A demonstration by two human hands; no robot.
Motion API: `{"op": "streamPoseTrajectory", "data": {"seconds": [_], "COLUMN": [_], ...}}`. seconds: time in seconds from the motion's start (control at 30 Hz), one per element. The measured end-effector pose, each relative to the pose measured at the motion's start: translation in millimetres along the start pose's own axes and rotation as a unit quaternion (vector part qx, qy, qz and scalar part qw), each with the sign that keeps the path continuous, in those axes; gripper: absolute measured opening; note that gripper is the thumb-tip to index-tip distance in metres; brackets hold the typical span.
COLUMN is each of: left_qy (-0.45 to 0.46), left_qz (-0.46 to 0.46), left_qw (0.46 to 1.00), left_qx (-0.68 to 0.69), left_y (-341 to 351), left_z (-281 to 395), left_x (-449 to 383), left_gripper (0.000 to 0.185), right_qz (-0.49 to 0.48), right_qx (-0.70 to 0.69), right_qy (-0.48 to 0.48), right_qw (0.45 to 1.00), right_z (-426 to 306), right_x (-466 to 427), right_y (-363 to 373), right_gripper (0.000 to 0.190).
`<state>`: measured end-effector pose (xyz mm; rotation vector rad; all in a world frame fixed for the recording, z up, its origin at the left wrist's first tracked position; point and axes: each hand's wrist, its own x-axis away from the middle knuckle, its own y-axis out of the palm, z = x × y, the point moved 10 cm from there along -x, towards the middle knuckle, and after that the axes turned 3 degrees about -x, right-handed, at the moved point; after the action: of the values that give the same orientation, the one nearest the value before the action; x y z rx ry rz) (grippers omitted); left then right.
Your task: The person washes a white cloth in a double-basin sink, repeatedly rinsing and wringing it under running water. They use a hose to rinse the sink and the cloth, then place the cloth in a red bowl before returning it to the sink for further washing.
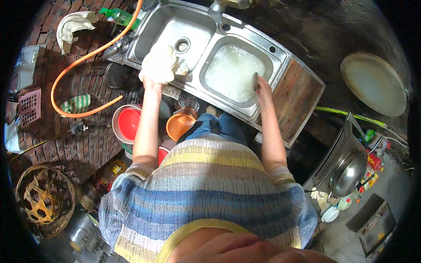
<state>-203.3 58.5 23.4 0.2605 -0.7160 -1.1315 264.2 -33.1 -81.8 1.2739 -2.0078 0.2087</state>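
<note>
My left hand (153, 86) is at the front edge of the left sink basin (197, 28), gripping a bunched white cloth (159, 64) that covers most of its fingers. Just right of the cloth sits a small whitish, brown-marked thing (181, 66), too blurred to name. The right basin (210, 49) contains cloudy, bubbly water (233, 72). At that basin's right side, my right hand (263, 88) holds a thin dark object (255, 81), seen almost edge-on. What the object is, I cannot tell.
A faucet (216, 10) stands behind the basins. A wooden board (297, 95) adjoins the sink's right end. An orange hose (54, 85) curves along the left. Below are a red basin (128, 123) and an orange bucket (179, 126). A metal wok (350, 174) sits at right.
</note>
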Motion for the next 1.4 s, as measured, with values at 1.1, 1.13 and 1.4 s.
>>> {"op": "streamPoseTrajectory", "data": {"seconds": [1.1,1.13,1.4], "left_qy": [-0.255,-0.226,0.151], "left_qz": [0.111,0.102,0.391], "left_qw": [0.941,0.94,0.85], "left_qx": [-0.191,-0.233,-0.319], "left_y": [10.1,-6.8,-167.4], "left_z": [-74.8,-67.2,77.5], "left_x": [-52.4,-59.6,23.1], "left_gripper": [0.054,0.055,0.035], "right_qz": [0.213,0.199,0.102], "right_qx": [0.434,0.457,0.47], "right_qy": [-0.366,-0.411,-0.338], "right_qw": [0.795,0.763,0.809], "right_z": [-88.6,-92.2,-66.6], "right_x": [103.6,111.0,105.1], "right_y": [-71.1,-58.7,-18.2], "right_gripper": [0.027,0.025,0.028]}}
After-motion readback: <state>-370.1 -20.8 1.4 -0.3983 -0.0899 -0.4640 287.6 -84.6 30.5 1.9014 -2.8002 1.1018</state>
